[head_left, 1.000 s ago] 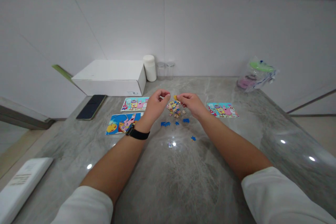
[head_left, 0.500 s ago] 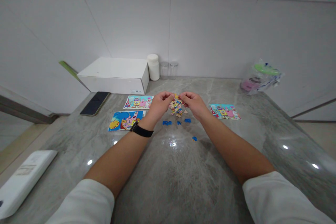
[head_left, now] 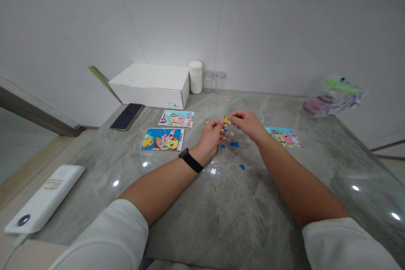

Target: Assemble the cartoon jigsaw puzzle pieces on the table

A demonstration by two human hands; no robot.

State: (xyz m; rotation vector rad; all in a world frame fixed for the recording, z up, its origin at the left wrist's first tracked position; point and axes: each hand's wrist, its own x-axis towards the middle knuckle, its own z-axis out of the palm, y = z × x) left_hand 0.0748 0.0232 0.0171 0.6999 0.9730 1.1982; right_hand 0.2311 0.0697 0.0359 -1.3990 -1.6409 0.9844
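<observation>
My right hand [head_left: 248, 124] pinches a small yellow puzzle piece [head_left: 225, 120] between thumb and fingers. Close on its left, my left hand [head_left: 210, 138], with a black band at the wrist, has its fingers closed; what lies between them is hidden. Under both hands is a pile of small jigsaw pieces [head_left: 225, 134], partly covered. Nearer me lie a blue joined piece [head_left: 234, 144], a smaller blue piece [head_left: 223, 146] and a blue-and-yellow piece [head_left: 242, 167]. Another yellow piece [head_left: 207, 121] rests just beyond my left hand.
Cartoon picture cards lie left [head_left: 176, 118], front left [head_left: 163, 139] and right [head_left: 284, 136]. Behind stand a white box [head_left: 148, 88], a white bottle [head_left: 195, 78] and two clear jars [head_left: 214, 82]. A phone [head_left: 127, 117], a white device [head_left: 46, 198] and a plastic bag [head_left: 332, 97] sit outward.
The view has swung left. My left hand has come nearer me and over the pile, covering a blue joined piece. A yellow piece now shows beyond my left hand.
</observation>
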